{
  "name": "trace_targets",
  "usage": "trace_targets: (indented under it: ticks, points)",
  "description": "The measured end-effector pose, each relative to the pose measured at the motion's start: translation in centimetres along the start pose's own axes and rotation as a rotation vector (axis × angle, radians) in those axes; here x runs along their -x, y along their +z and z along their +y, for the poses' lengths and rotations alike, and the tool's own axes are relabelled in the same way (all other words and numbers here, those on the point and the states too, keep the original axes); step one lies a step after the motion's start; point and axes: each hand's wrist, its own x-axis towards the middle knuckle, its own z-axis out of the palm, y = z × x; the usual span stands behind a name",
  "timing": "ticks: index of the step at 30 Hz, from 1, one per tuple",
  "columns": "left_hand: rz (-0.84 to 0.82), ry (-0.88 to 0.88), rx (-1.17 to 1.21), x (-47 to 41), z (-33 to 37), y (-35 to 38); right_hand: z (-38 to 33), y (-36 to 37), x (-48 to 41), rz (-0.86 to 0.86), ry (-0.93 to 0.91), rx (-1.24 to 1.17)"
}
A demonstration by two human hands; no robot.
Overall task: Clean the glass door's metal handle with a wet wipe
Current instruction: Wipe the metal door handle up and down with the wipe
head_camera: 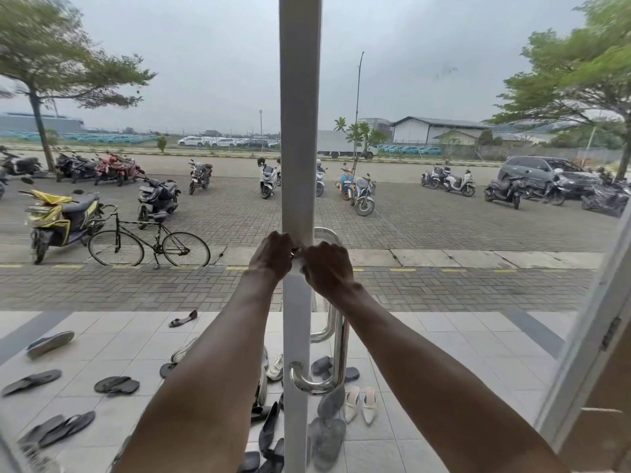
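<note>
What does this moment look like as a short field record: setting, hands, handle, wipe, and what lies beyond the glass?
setting: indoors, facing a glass door with a white frame post
left hand: raised at the post, fingers curled
right hand: raised beside it, fingers curled, near the handle's top
handle: shiny metal bar, lower part uncovered
wipe: only a small pale bit shows between the hands; which hand holds it is unclear
outside: sandals on tiles, bicycle, parked scooters

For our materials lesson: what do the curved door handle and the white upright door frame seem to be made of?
Curved tubular door handle: likely polished stainless steel or chrome; its silvery surface reflects like a mirror. White upright door frame: probably painted or coated metal; smooth, matte, evenly white, though the finish leaves this open.
</note>
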Motion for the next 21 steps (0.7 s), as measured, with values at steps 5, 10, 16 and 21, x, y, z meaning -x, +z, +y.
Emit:
trace_targets:
  ticks: [5,10,16,21]
  points:
    - [0.012,-0.018,0.000,0.2,0.4,0.0,1.9,0.1,1.9,0.029,0.048,0.010]
    - [0.045,-0.041,0.024,0.4,0.9,0.1,2.3,-0.2,2.2,0.012,0.041,0.062]
    - [0.020,-0.055,0.035,0.2,1.3,-0.3,0.7,0.1,1.3,-0.027,-0.023,0.122]
    - [-0.001,-0.016,-0.019,0.0,0.9,-0.3,1.7,0.2,2.1,-0.018,0.037,0.069]
